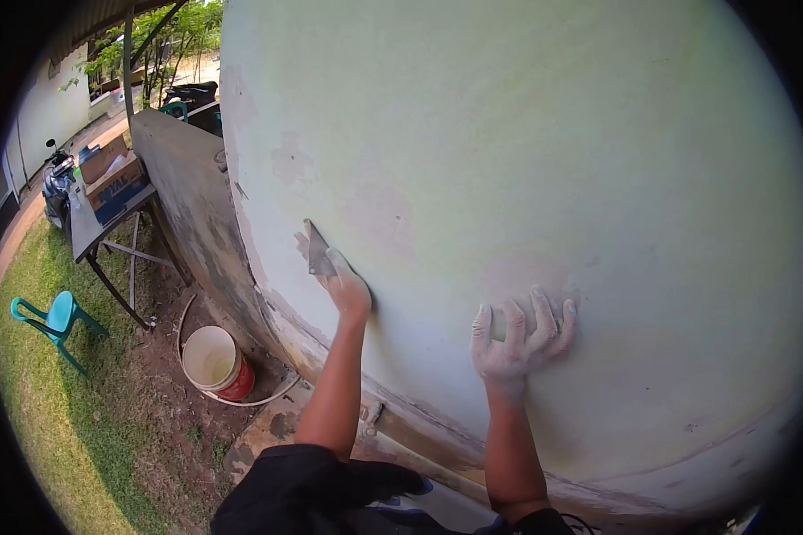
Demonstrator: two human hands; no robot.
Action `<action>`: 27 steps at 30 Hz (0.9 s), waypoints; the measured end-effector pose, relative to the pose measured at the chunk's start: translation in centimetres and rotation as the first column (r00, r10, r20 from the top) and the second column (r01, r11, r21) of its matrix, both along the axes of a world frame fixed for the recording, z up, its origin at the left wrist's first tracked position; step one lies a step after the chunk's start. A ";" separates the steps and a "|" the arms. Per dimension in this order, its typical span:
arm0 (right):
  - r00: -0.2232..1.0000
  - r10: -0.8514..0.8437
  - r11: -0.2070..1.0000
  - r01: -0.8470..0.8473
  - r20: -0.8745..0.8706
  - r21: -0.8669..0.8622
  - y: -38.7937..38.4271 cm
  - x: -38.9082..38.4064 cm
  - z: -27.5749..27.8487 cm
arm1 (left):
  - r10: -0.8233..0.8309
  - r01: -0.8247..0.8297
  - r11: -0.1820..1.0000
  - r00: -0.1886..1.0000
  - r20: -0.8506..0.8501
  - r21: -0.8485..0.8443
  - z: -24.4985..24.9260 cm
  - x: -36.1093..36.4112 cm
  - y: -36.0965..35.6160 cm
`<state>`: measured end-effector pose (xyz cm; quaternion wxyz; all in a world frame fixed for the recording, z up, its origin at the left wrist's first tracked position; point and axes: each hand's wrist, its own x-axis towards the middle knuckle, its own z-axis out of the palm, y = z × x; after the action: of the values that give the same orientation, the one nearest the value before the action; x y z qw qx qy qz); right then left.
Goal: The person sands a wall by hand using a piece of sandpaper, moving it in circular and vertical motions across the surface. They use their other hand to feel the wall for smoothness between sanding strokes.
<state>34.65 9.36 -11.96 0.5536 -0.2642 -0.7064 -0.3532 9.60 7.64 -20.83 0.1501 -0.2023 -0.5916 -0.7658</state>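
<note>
A black shirt showed at the bottom of the frame, its sleeves short; dust coated the right hand.

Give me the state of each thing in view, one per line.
Left hand: holding the flat tool, at the wall.
Flat tool: in the left hand.
Right hand: fingers spread and bent, whitened.
Wall: pale, with pinkish patches.
Bucket: upright, open-topped.
Chair: unoccupied, on grass.
Cardboard box: open, on the table.
Table: standing, bearing the box.

Two hands, one scraper, one bucket
</note>
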 end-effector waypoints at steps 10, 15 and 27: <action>0.998 -0.020 1.000 0.020 -0.056 -0.001 -0.5 -0.3 0.2 | -0.131 0.109 0.982 0.982 -0.137 -0.155 -0.1 9.5 -0.8; 0.999 -0.035 0.999 0.034 -0.038 -0.019 -0.4 -0.4 0.2 | -0.173 0.132 0.972 0.961 -0.217 -0.194 -2.1 7.3 -1.1; 0.999 -0.018 0.999 0.017 -0.031 -0.029 -0.5 -0.4 0.2 | -0.118 0.111 0.991 0.988 -0.104 -0.071 1.0 1.9 -1.0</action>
<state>34.21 8.83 -11.77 0.5575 -0.2838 -0.7003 -0.3438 11.47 6.60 -19.82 0.1310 -0.2816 -0.5945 -0.7416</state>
